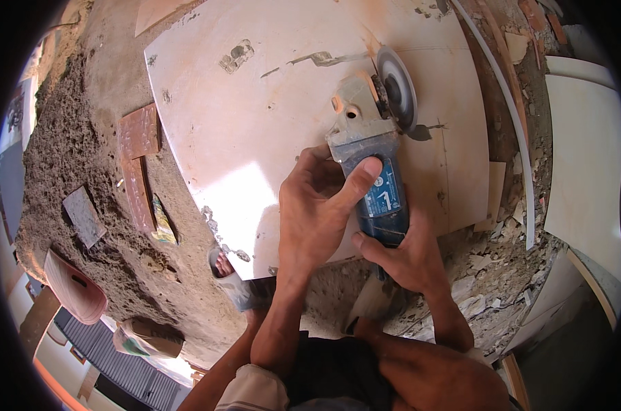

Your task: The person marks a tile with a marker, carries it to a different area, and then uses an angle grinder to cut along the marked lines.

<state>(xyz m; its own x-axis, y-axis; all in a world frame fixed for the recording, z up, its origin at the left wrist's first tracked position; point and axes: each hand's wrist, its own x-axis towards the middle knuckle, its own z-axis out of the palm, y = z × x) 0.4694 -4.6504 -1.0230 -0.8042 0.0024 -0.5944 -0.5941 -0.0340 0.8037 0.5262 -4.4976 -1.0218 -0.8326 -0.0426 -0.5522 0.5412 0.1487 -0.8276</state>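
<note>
Both my hands hold a blue angle grinder [386,195] with a dusty metal gear head. My left hand [317,212] wraps the front of its body from the left, the thumb lying across the top near the label. Around the rear end of the body my right hand [410,260] is closed, its thumb on the near side and its other fingers mostly hidden beneath. A round grey cutting disc [397,89] stands on edge at the right of the head. Below the tool lies a large pale tile slab [221,130] with dust and a drawn line; a dark shadow falls beside the disc.
Reddish-brown tile pieces [138,130] and a small grey tile piece [84,216] lie on the dirt at left. A pale curved strip [512,103] runs along the slab's right side, over rubble [485,264]. Another large pale panel [584,151] is at far right. My feet rest by the slab's near edge.
</note>
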